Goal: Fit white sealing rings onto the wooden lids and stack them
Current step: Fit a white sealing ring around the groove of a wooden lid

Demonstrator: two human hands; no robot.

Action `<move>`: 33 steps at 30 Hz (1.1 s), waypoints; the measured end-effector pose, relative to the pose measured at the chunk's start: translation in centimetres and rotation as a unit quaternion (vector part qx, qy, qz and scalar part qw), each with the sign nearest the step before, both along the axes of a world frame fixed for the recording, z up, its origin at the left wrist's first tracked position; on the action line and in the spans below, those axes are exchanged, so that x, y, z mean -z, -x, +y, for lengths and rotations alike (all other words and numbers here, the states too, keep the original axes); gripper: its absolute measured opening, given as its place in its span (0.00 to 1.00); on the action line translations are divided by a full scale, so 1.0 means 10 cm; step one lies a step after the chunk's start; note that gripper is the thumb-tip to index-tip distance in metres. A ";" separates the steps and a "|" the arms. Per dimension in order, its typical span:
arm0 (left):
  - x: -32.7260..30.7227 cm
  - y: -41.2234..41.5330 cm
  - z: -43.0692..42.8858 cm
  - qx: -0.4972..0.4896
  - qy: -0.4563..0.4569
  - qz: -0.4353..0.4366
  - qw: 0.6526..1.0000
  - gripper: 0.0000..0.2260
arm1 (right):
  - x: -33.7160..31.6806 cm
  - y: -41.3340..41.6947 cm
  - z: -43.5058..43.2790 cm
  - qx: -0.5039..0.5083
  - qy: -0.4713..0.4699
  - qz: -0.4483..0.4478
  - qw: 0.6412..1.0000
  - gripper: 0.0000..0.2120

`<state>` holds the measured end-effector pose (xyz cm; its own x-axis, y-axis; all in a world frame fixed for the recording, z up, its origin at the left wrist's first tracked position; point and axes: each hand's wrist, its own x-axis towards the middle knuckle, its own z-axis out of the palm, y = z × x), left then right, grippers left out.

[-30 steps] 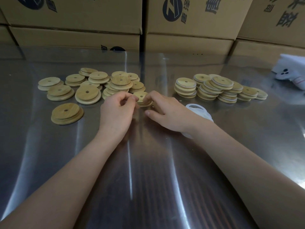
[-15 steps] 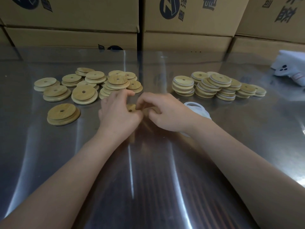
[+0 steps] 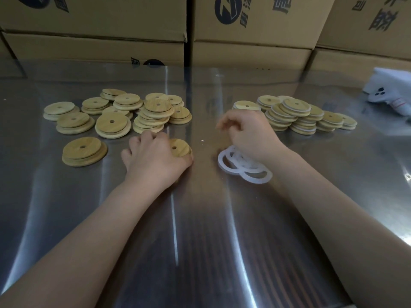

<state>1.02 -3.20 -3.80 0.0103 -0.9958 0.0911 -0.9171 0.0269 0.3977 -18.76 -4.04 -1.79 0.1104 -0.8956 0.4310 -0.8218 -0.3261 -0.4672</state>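
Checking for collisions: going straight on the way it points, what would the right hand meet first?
Likely nothing near: the right hand points away and leftward, over the bare table strip between the plain lids and ringed lids, then the cardboard boxes. Blur leaves this uncertain.

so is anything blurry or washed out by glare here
Head view: the right hand is smeared by motion blur; the left hand and the wooden lid it grips look sharp; white glare streaks run down the steel table.
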 end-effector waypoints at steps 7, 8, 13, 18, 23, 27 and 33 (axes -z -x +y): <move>0.01 -0.01 0.00 0.003 0.025 0.046 0.999 0.32 | -0.02 0.20 -0.02 0.054 -0.093 -0.055 0.993 0.19; 0.01 -0.01 0.01 0.002 0.032 0.057 0.998 0.31 | -0.03 0.21 -0.02 0.050 -0.104 -0.048 0.992 0.20; -0.01 0.00 0.02 0.007 0.055 0.121 0.991 0.29 | -0.05 0.26 0.00 0.034 -0.146 -0.020 0.988 0.20; -0.07 0.01 0.08 0.020 0.061 0.206 0.976 0.29 | -0.10 0.31 0.02 0.011 -0.207 -0.004 0.978 0.21; -0.13 0.01 0.13 0.029 0.065 0.269 0.960 0.28 | -0.18 0.35 0.08 -0.014 -0.243 0.020 0.970 0.17; -0.14 0.01 0.14 0.038 0.069 0.285 0.955 0.27 | -0.22 0.36 0.11 -0.022 -0.243 0.040 0.969 0.12; -0.11 0.01 0.13 0.057 0.084 0.310 0.945 0.28 | -0.22 0.34 0.12 -0.010 -0.222 0.029 0.975 0.12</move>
<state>0.89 -1.87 -2.72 0.0070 -0.9655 0.2604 -0.4972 0.2226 0.8386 -22.21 -2.89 0.40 0.1431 -0.9897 -0.0061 -0.8463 -0.1191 -0.5192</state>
